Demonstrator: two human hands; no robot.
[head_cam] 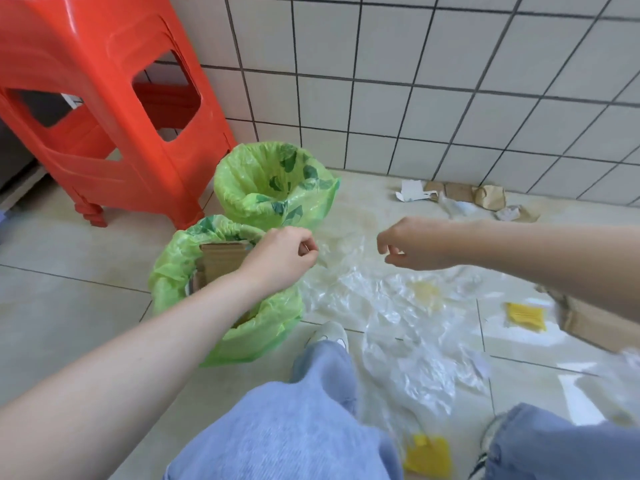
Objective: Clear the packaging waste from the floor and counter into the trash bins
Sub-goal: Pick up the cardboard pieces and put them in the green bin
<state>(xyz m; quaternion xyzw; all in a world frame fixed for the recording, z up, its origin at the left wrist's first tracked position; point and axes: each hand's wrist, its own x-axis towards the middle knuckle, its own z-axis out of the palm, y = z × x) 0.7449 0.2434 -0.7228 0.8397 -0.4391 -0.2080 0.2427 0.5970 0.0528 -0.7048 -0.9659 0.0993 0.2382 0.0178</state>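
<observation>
Left forearm covers part of the near bin [180, 271] and the cardboard [221, 261] in it. Stool [104, 98] cut off at top and left edges. Brown box [595, 323] runs off the right edge, partly behind the right arm. Clear film [398, 306] edges blurred; can't tell whether either hand holds it. Yellow packet [427, 457] at bottom blurred.

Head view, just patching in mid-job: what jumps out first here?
The big red plastic stool fills the upper left against the tiled wall. Right of its legs stand two bins lined with green bags: the far bin looks empty, while the near bin holds cardboard. In the middle, the left hand and right hand reach over a crumpled clear plastic sheet spread across the floor, the left pinching its edge.
</observation>
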